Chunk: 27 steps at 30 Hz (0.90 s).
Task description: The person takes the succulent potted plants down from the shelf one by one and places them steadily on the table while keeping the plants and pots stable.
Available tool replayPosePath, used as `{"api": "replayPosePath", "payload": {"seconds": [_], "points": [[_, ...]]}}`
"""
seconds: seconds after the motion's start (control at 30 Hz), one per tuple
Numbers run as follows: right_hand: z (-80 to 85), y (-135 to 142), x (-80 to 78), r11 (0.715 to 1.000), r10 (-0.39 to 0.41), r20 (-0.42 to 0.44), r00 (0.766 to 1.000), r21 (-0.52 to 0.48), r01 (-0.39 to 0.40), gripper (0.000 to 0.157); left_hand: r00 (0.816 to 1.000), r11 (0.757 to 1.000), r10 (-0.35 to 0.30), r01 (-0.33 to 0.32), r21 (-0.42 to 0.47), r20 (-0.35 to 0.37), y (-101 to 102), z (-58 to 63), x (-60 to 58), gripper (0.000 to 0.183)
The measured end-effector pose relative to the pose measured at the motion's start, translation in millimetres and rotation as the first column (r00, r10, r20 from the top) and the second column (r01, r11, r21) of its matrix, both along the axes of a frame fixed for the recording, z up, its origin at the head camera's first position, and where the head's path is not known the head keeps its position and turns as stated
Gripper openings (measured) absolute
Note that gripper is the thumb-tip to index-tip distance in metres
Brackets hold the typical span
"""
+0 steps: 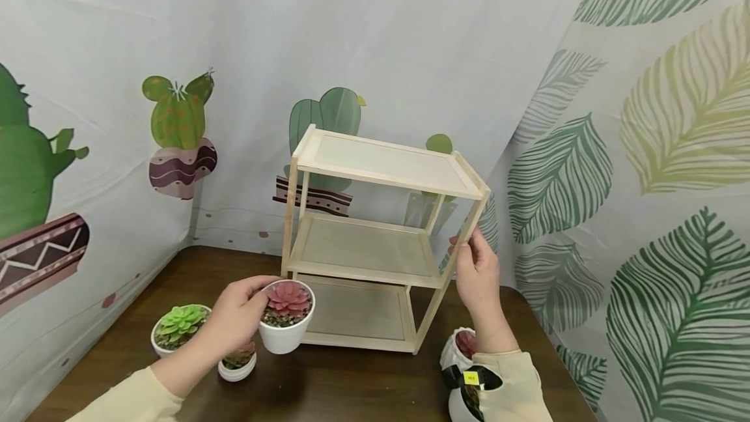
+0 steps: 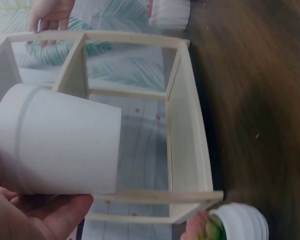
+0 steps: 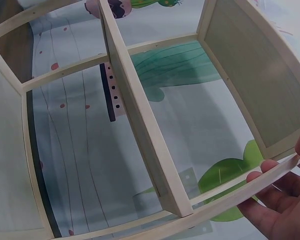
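Note:
A white pot with a red succulent is gripped at its rim by my left hand, in front of the shelf's lower left side. The left wrist view shows the pot's white wall close up, with fingers curled around it. A three-tier wooden shelf stands on the table. My right hand holds its right front post at mid height. In the right wrist view the fingers wrap that post. All three shelf boards are bare.
A green succulent in a white pot and a small potted succulent stand on the brown table at left. Two more white pots, one with a red plant, stand under my right forearm. A printed cloth hangs behind.

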State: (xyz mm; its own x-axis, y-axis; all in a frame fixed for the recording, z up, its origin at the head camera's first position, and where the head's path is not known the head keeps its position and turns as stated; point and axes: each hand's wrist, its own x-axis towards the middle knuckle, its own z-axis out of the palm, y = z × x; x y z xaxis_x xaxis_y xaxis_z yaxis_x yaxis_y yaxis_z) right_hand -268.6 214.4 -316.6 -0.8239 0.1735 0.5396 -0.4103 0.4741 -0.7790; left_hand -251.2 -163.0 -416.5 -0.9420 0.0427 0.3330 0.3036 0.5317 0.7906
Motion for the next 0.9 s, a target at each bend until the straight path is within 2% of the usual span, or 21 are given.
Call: {"api": "replayPosePath", "payload": {"seconds": [0.2,0.37,0.5,0.73,0.9], "points": [[-0.6,0.3,-1.7,1.000,-0.013,-0.002,1.000,0.005,0.013,0.044,0.999,0.999,0.033,-0.033,-0.026,-0.001,-19.2,3.4,7.8,0.038],[1.3,-1.3,1.3,1.000,-0.009,-0.007,1.000,0.012,0.010,0.042,0.999,0.999,0.046,-0.047,0.018,0.020,-35.3,0.3,14.7,0.037],[1.7,-1.4,1.2,1.000,-0.006,-0.003,1.000,0.013,0.006,0.042,0.997,0.997,0.079,-0.079,0.002,-0.027,-48.8,-4.0,20.9,0.036],[-16.5,9.3,-19.5,1.000,-0.013,-0.029,1.000,-0.005,0.013,0.042,0.986,0.987,0.144,-0.149,-0.058,-0.087,-71.9,-15.6,34.1,0.036],[-27.8,17.1,-30.4,1.000,-0.004,-0.060,0.998,-0.005,0.004,0.040,0.979,0.979,0.191,-0.196,-0.061,-0.071,-85.4,-29.4,43.6,0.035]]}}
